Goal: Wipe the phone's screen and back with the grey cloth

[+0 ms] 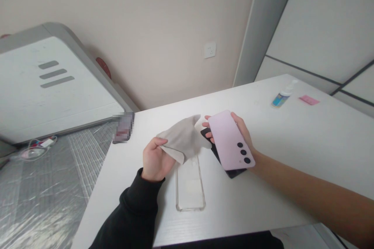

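My left hand (156, 160) is closed on a grey cleaning cloth (185, 136), pinched between thumb and fingers, its far part spread out to the right. In my right hand (244, 134) lies a pale pink smartphone (229, 136), its back with three black camera lenses facing me and the fingers wrapped round both long sides. Partly hidden beneath the phone is a flat black object (233, 173) on the table; its kind cannot be made out. A clear phone case (190, 193) lies flat below the cloth, its upper end covered by it.
The white table (263, 202) carries a small spray bottle (282, 97) and a pink slip (309, 100) at the back right. A blurred, pixelated phone-like object (123, 127) lies at its left edge. Behind stands a wall with a socket (209, 50).
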The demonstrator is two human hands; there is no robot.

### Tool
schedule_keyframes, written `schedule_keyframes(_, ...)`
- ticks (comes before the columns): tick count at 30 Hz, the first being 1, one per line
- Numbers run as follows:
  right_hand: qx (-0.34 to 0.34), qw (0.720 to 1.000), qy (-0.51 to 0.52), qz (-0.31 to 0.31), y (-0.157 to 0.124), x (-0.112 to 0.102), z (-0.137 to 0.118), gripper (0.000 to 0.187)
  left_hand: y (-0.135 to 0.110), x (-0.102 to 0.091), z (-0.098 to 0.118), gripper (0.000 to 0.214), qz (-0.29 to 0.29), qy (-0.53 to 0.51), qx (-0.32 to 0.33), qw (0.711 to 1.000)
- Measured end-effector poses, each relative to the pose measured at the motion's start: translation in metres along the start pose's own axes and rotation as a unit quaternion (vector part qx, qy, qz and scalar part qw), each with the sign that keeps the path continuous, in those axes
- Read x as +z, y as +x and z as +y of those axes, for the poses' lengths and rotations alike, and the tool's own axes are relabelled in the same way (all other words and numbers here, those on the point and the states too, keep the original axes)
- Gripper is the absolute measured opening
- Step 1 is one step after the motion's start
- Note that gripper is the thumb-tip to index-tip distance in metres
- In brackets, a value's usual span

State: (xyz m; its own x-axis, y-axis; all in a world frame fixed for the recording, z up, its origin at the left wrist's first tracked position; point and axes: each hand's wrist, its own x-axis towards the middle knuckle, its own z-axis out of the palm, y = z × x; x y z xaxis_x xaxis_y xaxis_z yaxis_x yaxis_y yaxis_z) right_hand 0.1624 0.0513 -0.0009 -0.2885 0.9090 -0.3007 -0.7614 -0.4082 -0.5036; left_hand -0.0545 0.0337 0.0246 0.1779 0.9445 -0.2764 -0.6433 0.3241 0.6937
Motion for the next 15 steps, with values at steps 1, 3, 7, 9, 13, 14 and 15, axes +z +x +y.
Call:
schedule_keyframes(1,0.004,1.0,0.004,-0.001,0.0,0.001,-0.001,0.053,-0.002,0.0,0.002,0.051,-0.011,0.0,0.013,1.0)
schedule_keyframes(3,0.011,1.0,0.007,-0.005,0.0,0.001,-0.002,0.054,-0.006,0.0,0.006,0.062,-0.025,0.009,0.024,0.999)
schedule_keyframes(7,0.02,1.0,-0.015,-0.01,-0.001,0.003,-0.001,0.057,-0.006,-0.001,0.002,0.044,-0.009,0.059,0.032,0.998)
schedule_keyframes(9,0.023,0.999,-0.042,-0.012,-0.003,0.004,0.001,0.057,-0.004,-0.003,-0.006,0.039,0.013,0.109,0.057,0.992)
schedule_keyframes(13,0.02,0.995,-0.092,-0.028,-0.01,0.006,0.01,0.051,-0.006,-0.006,-0.028,0.047,-0.046,0.279,0.113,0.953)
schedule_keyframes(14,0.035,0.994,-0.1,-0.03,-0.012,0.006,0.013,0.05,-0.008,-0.006,-0.033,0.046,-0.078,0.331,0.129,0.931)
schedule_keyframes(15,0.056,0.992,-0.106,-0.03,-0.014,0.006,0.017,0.049,-0.009,-0.006,-0.036,0.044,-0.108,0.382,0.147,0.906)
